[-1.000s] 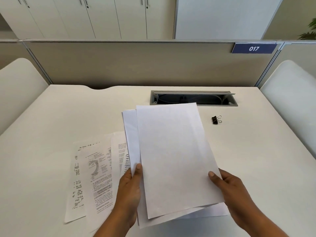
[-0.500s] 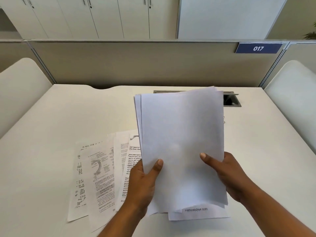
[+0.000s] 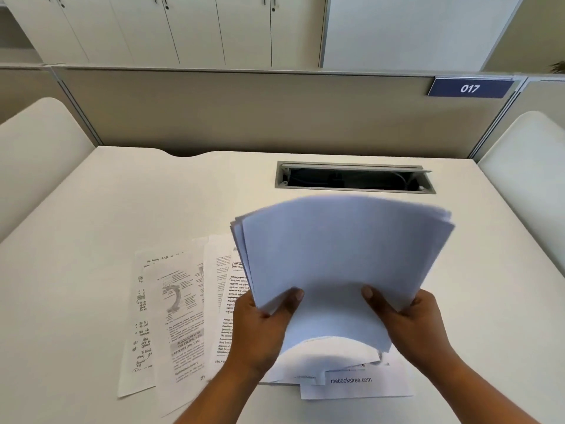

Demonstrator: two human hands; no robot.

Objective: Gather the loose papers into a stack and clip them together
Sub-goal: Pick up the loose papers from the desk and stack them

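Observation:
A bundle of white sheets stands nearly upright over the desk, bowed and fanned at its top edge. My left hand grips its left side, thumb on the front. My right hand grips its right side the same way. Several printed and handwritten pages lie loose and overlapping on the desk to the left. Under the bundle lies a sheet printed "mebooksfree.com". The binder clip is hidden behind the raised sheets.
An open cable tray is set into the white desk beyond the papers. A beige partition with a blue "017" tag closes the far side. White chair backs stand at both sides.
Both hands have tilted the bundle up off the desk to near upright and drawn it closer, so it now bows. The clip, seen a second ago at the right, is now covered.

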